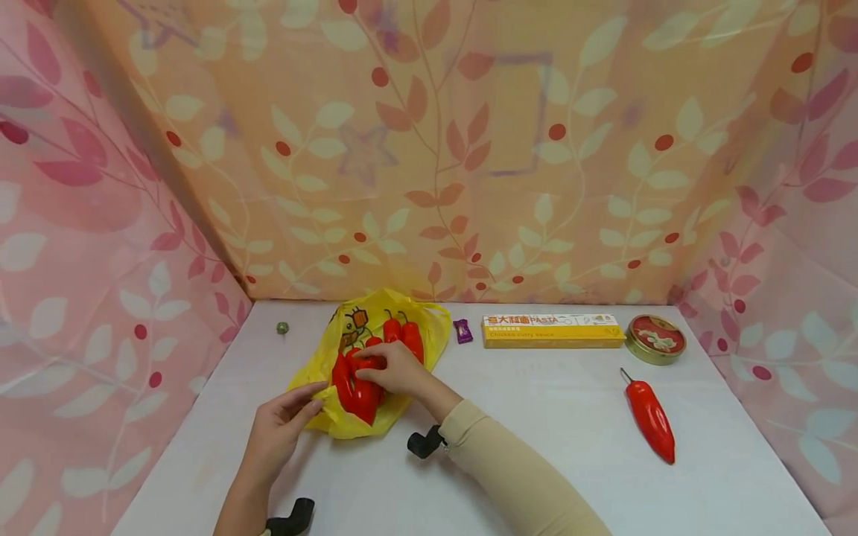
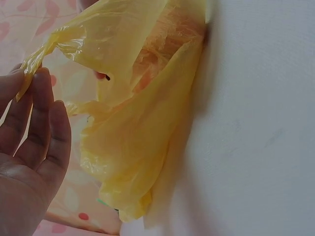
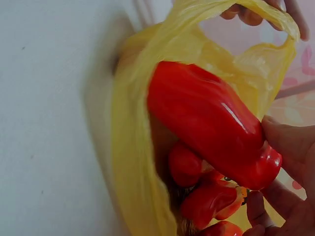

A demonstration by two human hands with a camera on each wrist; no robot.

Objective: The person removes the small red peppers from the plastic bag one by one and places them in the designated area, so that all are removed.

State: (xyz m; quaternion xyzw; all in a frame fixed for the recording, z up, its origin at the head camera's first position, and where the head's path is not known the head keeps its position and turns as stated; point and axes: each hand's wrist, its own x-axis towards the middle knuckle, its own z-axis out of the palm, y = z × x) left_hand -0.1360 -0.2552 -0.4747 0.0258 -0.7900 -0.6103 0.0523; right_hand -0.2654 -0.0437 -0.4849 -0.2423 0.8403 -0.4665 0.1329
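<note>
A yellow plastic bag (image 1: pixel 439 321) lies on the white table with its mouth spread, and several red chili peppers (image 1: pixel 410 339) show inside. My left hand (image 1: pixel 273 430) pinches the bag's edge between thumb and fingers, which the left wrist view shows closely. Over the bag's opening, my right hand (image 1: pixel 397 369) holds a large glossy red chili pepper (image 3: pixel 206 115) by one end. Thumb and fingers press on either side of that end in the right wrist view. Other red peppers (image 3: pixel 211 201) lie below it in the bag, partly hidden by it.
One loose red chili pepper (image 1: pixel 650 420) lies at the right. Along the back stand a yellow pasta box (image 1: pixel 553 332), a round tin (image 1: pixel 655 339) and a small purple packet (image 1: pixel 462 330). A tiny green ball (image 1: pixel 282 327) sits left of the bag. Patterned cloth walls (image 1: pixel 429 149) enclose the table.
</note>
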